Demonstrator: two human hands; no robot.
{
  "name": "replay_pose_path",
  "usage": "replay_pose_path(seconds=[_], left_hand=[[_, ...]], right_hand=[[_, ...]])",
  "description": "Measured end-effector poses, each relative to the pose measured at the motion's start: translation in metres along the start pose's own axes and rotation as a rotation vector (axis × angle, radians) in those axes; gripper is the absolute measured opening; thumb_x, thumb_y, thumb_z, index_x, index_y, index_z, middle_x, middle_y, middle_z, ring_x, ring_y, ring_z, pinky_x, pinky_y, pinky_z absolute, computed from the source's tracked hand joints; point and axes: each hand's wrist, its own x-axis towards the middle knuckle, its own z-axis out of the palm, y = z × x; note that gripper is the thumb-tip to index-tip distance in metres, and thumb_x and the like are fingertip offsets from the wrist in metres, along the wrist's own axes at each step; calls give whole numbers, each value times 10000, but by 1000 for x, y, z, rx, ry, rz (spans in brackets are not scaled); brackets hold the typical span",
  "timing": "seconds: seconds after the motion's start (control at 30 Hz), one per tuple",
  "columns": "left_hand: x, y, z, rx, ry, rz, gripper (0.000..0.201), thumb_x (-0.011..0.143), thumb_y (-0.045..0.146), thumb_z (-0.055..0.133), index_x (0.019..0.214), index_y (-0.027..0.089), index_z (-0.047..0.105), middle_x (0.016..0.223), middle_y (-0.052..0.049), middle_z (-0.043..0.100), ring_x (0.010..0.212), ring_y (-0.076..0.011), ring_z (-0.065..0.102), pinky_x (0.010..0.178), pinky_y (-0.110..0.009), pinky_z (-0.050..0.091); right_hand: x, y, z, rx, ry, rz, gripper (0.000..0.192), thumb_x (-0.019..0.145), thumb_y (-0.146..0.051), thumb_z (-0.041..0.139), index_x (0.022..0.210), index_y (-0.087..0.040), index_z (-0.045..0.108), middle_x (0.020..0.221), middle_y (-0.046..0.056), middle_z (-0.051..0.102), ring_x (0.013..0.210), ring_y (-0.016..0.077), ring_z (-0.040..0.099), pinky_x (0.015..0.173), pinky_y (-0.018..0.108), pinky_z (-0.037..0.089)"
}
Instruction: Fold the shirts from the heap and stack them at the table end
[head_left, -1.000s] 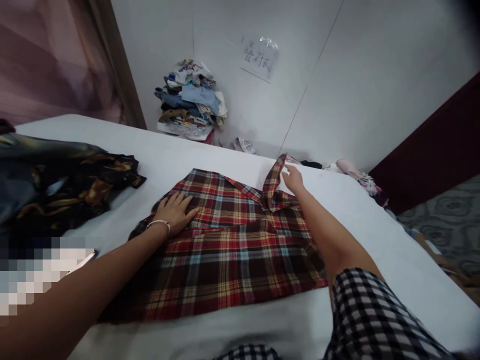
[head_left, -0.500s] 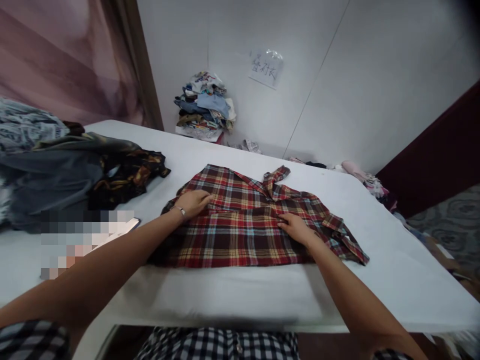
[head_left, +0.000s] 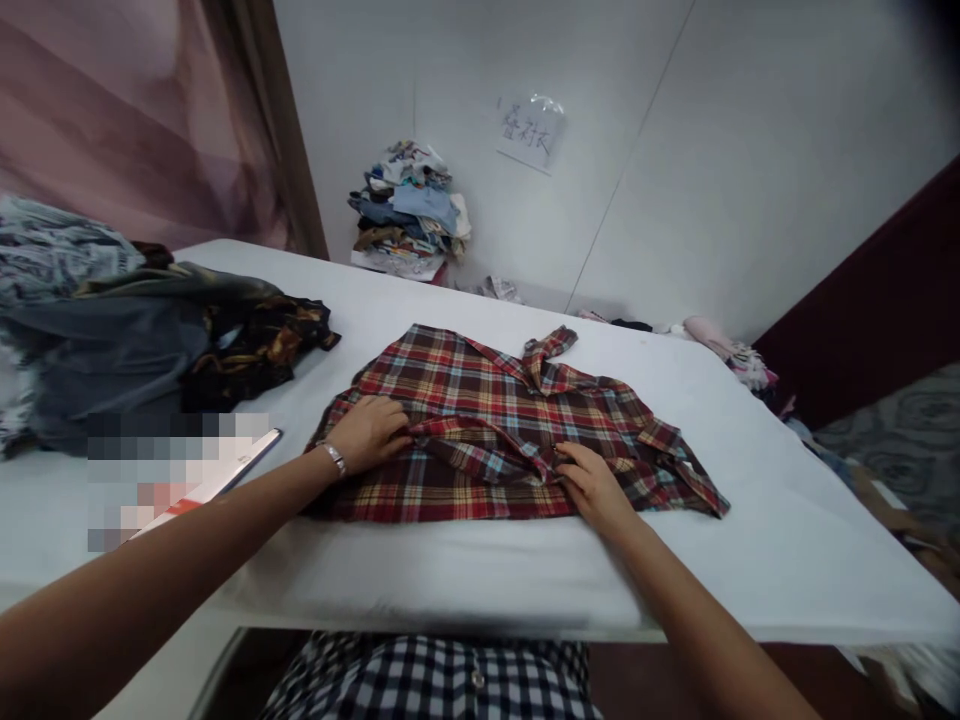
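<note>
A red, brown and yellow plaid shirt [head_left: 457,375] is spread sideways on the white table [head_left: 450,575], its collar on the far side and one sleeve reaching out to the right. My left hand [head_left: 370,433], with a bracelet at the wrist, has its fingers curled on the shirt's left part and grips the cloth. Near the shirt's right middle, my right hand [head_left: 592,484] pinches an edge of the fabric. Between both hands the upper layer is gathered into a raised, rumpled fold. Cloth hides some of the fingertips.
Dark clothes [head_left: 127,340] are heaped on the table's left side, with a phone [head_left: 240,465], partly blurred, in front. A tall clothes pile [head_left: 412,210] stands against the wall under a handwritten sign [head_left: 529,133]. More garments [head_left: 720,345] lie beyond the far right edge.
My left hand has drawn closer to me and slightly left; my right hand has shifted a little nearer too. Shirt cloth that lay flat between them is now bunched into a fold.
</note>
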Motion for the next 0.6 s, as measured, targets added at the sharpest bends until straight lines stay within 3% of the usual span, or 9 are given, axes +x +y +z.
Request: replay_pose_path(seconds=[0.07, 0.17, 0.23, 0.3, 0.37, 0.47, 0.6], left_hand=[[-4, 0, -1, -65, 10, 32, 391, 875, 515, 443, 849, 185, 651, 949, -95, 640, 935, -236, 575, 887, -383, 408], [-8, -5, -2, -101, -37, -29, 481, 800, 593, 504, 1021, 189, 641, 1077, -104, 652, 1011, -259, 582, 932, -389, 400], [-7, -9, -3, -66, -73, -77, 489, 786, 564, 520, 1091, 197, 627, 1084, -97, 669, 1020, -275, 590, 955, -414, 380], [-5, -12, -5, -29, -92, -87, 410, 812, 507, 488, 1036, 200, 645, 1024, -86, 687, 981, -273, 602, 945, -427, 373], [-2, -14, -7, -8, -103, -95, 355, 833, 474, 448, 912, 195, 654, 936, -84, 690, 911, -263, 610, 882, -415, 397], [0, -14, -13, -40, -116, -130, 312, 835, 437, 417, 804, 200, 617, 869, -81, 682, 834, -238, 611, 771, -361, 428], [-1, -11, -27, -59, -158, -235, 279, 846, 389, 357, 860, 216, 574, 845, -67, 685, 789, -230, 626, 696, -328, 436]], right_hand=[[5, 3, -2, 32, 6, 52, 289, 879, -146, 465, 1043, -239, 683, 1311, 113, 577, 1259, 241, 496, 1052, 476, 402], [22, 11, -7, 51, -57, 176, 329, 896, -218, 477, 1188, -228, 628, 1316, 106, 582, 1249, 236, 511, 1074, 451, 382], [35, 18, -12, 59, -145, 290, 429, 897, -290, 503, 1319, -216, 539, 1339, 111, 569, 1229, 244, 530, 1062, 426, 389], [46, 23, -17, 62, -226, 379, 510, 880, -334, 536, 1370, -204, 489, 1357, 120, 554, 1212, 257, 541, 1033, 401, 404], [54, 27, -20, 59, -284, 420, 468, 853, -334, 569, 1302, -203, 554, 1301, 117, 597, 1144, 261, 578, 977, 371, 429], [58, 28, -24, 58, -341, 442, 234, 837, -324, 569, 997, -195, 683, 1009, 83, 703, 867, 218, 636, 798, 314, 465], [53, 28, -34, 203, -295, 454, 224, 835, -368, 544, 718, -192, 622, 713, 2, 642, 636, 154, 551, 620, 265, 424]])
